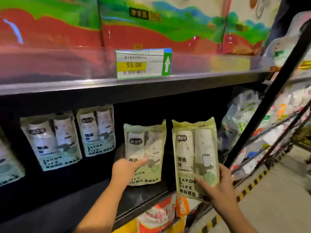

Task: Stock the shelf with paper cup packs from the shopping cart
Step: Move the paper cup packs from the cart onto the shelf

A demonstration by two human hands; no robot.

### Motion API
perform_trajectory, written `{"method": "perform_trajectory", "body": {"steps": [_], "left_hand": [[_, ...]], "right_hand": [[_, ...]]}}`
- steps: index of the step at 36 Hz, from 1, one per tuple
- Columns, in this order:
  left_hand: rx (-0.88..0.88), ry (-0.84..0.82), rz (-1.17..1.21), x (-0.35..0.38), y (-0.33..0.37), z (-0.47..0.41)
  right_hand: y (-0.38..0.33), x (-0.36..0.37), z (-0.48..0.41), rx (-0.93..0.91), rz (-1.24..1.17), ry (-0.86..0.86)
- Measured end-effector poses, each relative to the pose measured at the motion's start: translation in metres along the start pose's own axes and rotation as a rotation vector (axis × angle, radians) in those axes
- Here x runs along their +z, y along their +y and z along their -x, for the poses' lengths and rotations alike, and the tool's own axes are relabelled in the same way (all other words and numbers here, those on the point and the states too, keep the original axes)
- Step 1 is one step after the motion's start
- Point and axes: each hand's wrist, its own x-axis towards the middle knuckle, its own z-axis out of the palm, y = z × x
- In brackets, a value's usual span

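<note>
Store shelving fills the view, with a dark shelf (55, 195) at the middle level. Five paper cup packs are counted in all. Three are seen standing upright on the shelf at the left: a first pack (7, 165) cut off by the picture's edge, a second pack (50, 142) beside it, and a third pack (96, 130) further right. The fourth pack (146, 148) is held upright at the shelf by the left hand (126, 170); the thumb is laid across its front and the other fingers are hidden behind it, clamped on the pack. Whether its base touches the shelf cannot be told. The fifth pack (193, 153) is gripped at its lower end by the right hand (218, 187), just beside the fourth and in front of the shelf edge, with the fingers (224, 169) wrapped round its right side. On the level above, three large red and green packs (159, 31) are seen, and one price tag (143, 63) marked 55.00 is fixed below them. At the right, striped tape (249, 187) is laid on the floor (277, 207).
</note>
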Motion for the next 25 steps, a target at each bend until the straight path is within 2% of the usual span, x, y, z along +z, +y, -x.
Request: {"method": "perform_trajectory", "body": {"steps": [3,8,12,15,21,25], "left_hand": [[-0.122,0.013,-0.05,0.004,-0.007,-0.012],[-0.144,0.069,-0.003,0.013,-0.019,-0.024],[-0.144,0.047,0.011,0.021,-0.027,-0.03],[-0.094,0.078,-0.075,0.028,-0.037,-0.031],[-0.083,0.23,-0.122,0.046,-0.055,-0.038],[-0.115,0.325,-0.081,0.064,-0.047,-0.036]], "right_hand": [[0.013,0.016,-0.02,-0.008,0.023,-0.05],[0.028,0.037,-0.052,-0.046,0.033,-0.103],[0.039,0.05,-0.08,-0.05,0.04,-0.121],[0.044,0.055,-0.102,-0.067,0.043,-0.142],[0.07,0.057,-0.157,-0.14,0.172,-0.317],[0.082,0.053,-0.191,-0.15,0.168,-0.414]]}}
